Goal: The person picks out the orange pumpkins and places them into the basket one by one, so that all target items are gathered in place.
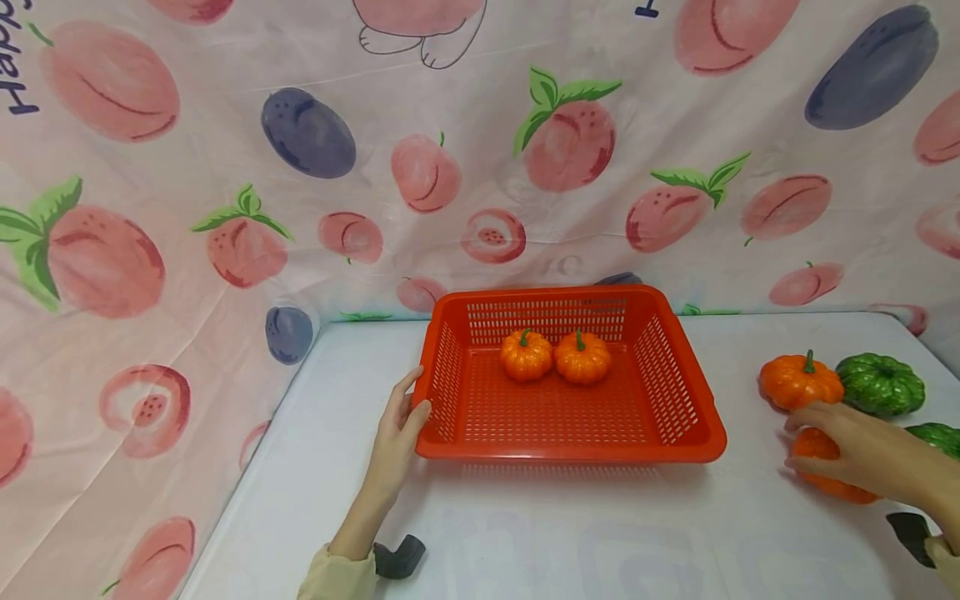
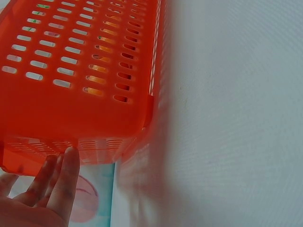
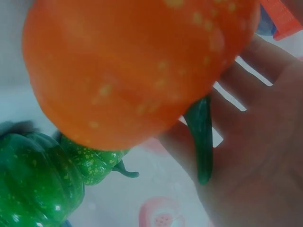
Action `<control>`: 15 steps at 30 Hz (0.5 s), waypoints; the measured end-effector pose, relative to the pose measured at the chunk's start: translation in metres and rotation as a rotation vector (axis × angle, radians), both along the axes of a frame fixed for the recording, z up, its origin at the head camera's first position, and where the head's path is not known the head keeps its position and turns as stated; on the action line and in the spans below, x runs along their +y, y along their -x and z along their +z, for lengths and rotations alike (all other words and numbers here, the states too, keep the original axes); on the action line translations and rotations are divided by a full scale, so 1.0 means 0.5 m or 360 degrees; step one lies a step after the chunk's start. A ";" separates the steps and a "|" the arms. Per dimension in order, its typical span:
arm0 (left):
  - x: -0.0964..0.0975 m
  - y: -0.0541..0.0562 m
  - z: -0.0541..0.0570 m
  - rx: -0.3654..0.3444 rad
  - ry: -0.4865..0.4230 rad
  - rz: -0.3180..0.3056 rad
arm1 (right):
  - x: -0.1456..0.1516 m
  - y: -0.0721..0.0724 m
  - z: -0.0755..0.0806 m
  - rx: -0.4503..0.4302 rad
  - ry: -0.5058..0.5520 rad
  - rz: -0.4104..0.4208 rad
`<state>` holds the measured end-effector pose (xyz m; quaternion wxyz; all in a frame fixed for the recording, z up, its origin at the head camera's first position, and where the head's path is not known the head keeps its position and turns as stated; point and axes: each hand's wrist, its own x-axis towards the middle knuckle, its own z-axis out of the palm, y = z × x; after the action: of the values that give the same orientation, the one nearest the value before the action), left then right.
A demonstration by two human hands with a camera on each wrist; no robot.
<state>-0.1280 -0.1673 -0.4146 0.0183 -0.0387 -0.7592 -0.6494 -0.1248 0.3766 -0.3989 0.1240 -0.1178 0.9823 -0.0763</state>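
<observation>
A red plastic basket [image 1: 570, 454] stands on the white table, with two small orange pumpkins [image 1: 527, 355] inside near its back wall. My left hand [image 1: 397, 421] holds its left rim, thumb over the edge; the left wrist view shows the fingers [image 2: 66, 182] against the outside wall. On the right, my right hand [image 1: 862, 446] reaches over another orange pumpkin [image 1: 840, 483], thumb and fingers spread around its top. Up close in the right wrist view, that pumpkin [image 3: 128, 71] has its green stem toward the palm, with the fingers extended behind it.
Beyond the right hand sit one more orange pumpkin [image 1: 798, 382] and a green pumpkin [image 1: 881, 385]. Another green pumpkin [image 1: 937, 437] lies at the right edge of the view, partly behind the arm. A fruit-print cloth [image 1: 480, 167] hangs behind the table.
</observation>
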 end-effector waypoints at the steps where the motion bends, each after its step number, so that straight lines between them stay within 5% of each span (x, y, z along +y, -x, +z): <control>1: 0.000 0.000 0.000 0.0001 -0.0001 -0.0001 | 0.001 -0.001 -0.002 0.0002 -0.0007 0.0007; 15: 0.000 0.001 0.000 -0.0004 0.0000 0.0007 | 0.006 0.003 0.006 0.0063 -0.0021 0.0057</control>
<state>-0.1285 -0.1676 -0.4146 0.0187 -0.0362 -0.7594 -0.6494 -0.1263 0.3795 -0.3956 0.1066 -0.1361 0.9828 -0.0653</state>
